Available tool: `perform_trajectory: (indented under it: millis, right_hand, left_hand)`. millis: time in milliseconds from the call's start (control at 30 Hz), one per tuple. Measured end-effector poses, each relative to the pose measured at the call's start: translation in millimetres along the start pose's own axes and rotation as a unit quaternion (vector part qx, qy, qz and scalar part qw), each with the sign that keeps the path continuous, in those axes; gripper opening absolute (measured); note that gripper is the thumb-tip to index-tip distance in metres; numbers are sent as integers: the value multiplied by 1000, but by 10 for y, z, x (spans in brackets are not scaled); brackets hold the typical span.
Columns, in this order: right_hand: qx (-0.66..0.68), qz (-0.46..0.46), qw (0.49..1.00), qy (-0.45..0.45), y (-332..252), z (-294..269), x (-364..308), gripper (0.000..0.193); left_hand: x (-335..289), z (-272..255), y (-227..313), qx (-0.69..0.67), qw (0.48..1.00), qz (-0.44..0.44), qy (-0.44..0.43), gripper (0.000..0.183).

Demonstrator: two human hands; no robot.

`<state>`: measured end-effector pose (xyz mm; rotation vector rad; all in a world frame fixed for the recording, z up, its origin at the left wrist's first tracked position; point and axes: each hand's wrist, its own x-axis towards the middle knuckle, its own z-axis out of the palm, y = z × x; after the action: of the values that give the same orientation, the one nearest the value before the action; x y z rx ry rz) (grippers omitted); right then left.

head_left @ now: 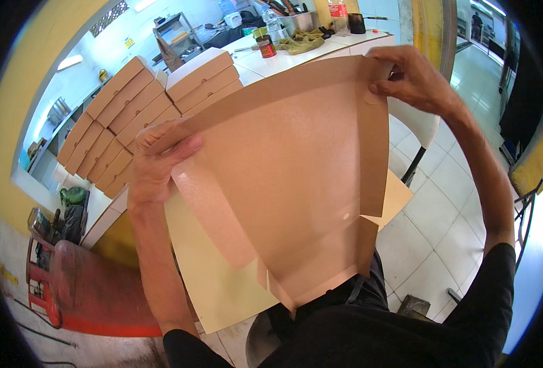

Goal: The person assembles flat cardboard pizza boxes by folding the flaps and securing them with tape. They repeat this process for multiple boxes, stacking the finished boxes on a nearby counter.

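A partly folded brown cardboard box point(284, 165) is held up in front of me, its long far edge raised and its side flaps bent up. My left hand point(161, 156) grips the far left corner, thumb on the inner face and fingers behind the cardboard. At the far right corner, my right hand point(409, 80) pinches the edge between thumb and fingers. The near end of the box rests close to my lap, with slit flaps at its corners. Beneath it lies a pale yellow flat board point(213, 294), mostly covered by the box.
Stacks of closed cardboard boxes point(127, 104) stand on a white counter point(253, 61) beyond my left hand. Along the counter are a dark jar point(265, 46), a green cloth point(302, 42) and bottles. A red gas cylinder point(100, 288) lies at lower left; a white chair point(420, 122) stands right.
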<state>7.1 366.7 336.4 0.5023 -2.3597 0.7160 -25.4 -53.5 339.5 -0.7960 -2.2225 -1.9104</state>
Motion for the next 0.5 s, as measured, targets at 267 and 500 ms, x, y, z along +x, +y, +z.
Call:
perform_trajectory:
  millis: [267,500]
  right_hand:
    - [-248,-127,959,44,172,278,-104,50]
    - [64,-114,977,-167,-818,481,307,44]
  left_hand:
    - [52,88,-154,-37,996,58,-52,28]
    - [-60,696,93,133,980,138,-46,21]
